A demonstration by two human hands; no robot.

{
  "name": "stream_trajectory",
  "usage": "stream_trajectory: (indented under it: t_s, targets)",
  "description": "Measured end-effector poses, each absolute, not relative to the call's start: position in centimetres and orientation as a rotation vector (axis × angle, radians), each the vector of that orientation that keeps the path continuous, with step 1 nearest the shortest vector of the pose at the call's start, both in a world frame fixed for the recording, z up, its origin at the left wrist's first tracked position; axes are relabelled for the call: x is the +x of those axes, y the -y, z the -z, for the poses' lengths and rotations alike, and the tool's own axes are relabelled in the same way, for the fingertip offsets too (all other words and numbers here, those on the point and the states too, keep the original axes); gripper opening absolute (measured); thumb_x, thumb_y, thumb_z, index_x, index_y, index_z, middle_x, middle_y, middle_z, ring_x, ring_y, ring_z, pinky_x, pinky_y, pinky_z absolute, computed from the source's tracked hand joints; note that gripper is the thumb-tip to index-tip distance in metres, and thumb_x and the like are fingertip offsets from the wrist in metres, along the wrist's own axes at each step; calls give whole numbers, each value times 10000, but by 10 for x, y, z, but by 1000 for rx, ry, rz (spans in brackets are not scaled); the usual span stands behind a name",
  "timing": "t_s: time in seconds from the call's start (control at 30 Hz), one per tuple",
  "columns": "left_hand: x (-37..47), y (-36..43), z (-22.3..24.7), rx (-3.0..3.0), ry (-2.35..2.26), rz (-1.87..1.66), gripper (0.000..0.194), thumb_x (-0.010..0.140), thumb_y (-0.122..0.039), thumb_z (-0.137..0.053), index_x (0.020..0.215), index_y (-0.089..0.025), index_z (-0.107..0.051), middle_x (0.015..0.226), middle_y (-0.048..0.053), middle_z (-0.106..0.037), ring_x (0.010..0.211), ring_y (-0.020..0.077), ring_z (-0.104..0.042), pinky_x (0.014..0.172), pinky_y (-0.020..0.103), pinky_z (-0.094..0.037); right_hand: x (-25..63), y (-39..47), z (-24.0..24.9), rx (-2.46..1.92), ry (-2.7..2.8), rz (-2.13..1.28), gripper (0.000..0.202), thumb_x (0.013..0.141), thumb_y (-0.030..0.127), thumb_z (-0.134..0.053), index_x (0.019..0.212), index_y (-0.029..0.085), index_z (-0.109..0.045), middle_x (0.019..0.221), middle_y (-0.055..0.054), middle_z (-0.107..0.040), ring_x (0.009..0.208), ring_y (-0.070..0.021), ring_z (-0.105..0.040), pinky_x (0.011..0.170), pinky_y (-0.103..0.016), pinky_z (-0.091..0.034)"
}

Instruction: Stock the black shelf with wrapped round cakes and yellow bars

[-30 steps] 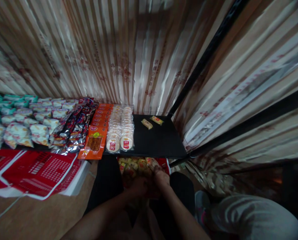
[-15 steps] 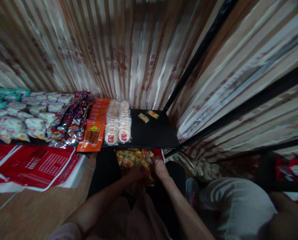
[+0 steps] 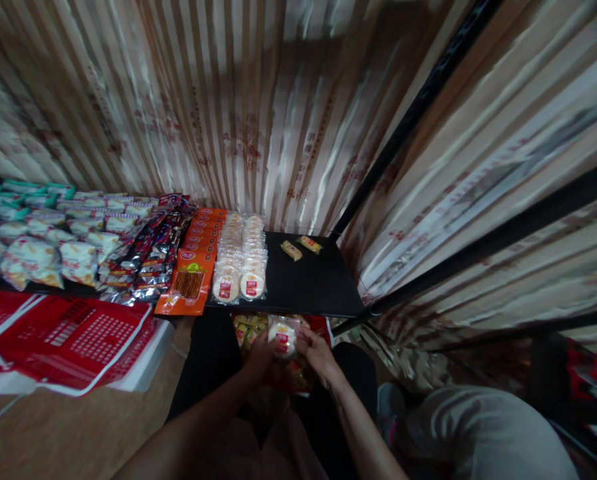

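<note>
Packet [image 3: 283, 339] in clear wrap, a round white snack with a red label, sits between your two hands just below the front edge of the black shelf [image 3: 308, 287]. Your left hand [image 3: 261, 352] has its grip clamped on the packet's left side, and your right hand [image 3: 319, 353] pinches its right side. Under it, below that same shelf edge, you have a red bag [image 3: 323, 325] with yellow-wrapped pieces [image 3: 248, 328] showing. On the shelf stand two columns of round white snacks [image 3: 228, 257], side by side; along the shelf to their left come orange packets [image 3: 211, 230], dark shiny packets [image 3: 153, 247], white pouches [image 3: 31, 260] and, farther back, green packets [image 3: 23, 187]. Two small yellow packets [image 3: 291, 251] lie toward the shelf's right rear corner, where a black post [image 3: 399, 140] rises. Behind the shelf hangs a striped curtain [image 3: 228, 120]; below its left front edge is a red printed sheet [image 3: 78, 340]. Right of the shelf and lower, you see another person's pale-trousered leg [image 3: 488, 427].
</note>
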State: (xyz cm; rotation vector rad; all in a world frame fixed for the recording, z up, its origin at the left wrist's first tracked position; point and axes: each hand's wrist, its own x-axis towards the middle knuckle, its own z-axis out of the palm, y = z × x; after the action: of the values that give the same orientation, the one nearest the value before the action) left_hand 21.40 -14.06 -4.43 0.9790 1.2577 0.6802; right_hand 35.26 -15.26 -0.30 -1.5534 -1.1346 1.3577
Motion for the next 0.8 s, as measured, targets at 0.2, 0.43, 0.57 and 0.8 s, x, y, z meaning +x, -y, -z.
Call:
stream_trajectory:
  t_s: [0.2, 0.43, 0.57, 0.8]
  targets:
    - [189, 142, 29, 1244, -1400, -849, 246, 771, -328, -469, 898, -148, -578, 844, 42, -639, 786, 174, -572, 729, 286, -455, 337, 145, 14, -1454, 999, -1408, 405, 561, 446, -707, 879, 204, -640, 829, -51, -698, 742, -222, -653, 704, -349, -515]
    - [172, 131, 11, 1417, -1549, -1058, 349, 797, -318, -460, 1088, -148, -550, 1067, 92, -624, 997, 209, -573, 901, 350, -440, 314, 121, 7, -1489, 1117, -1212, 200, 619, 391, -647, 730, 238, -582, 699, 10, -655, 668, -173, -610, 597, -273, -487]
    - [161, 118, 11, 1545, -1653, -1121, 454, 803, -296, -482, 1228, -136, -467, 1197, 124, -561, 1115, 222, -529, 967, 365, -414, 298, 99, -7, -1344, 1108, -1273, 223, 613, 371, -654, 729, 207, -558, 657, 33, -609, 618, -133, -567, 601, -244, -465]
    - [150, 106, 16, 1829, -1702, -1200, 549, 831, -240, -441, 1347, -94, -323, 1347, 168, -442, 1259, 244, -409, 1036, 407, -369, 288, 72, -5, -1296, 1106, -1303, 257, 602, 389, -674, 725, 198, -553, 640, 43, -572, 604, -118, -541, 597, -232, -439]
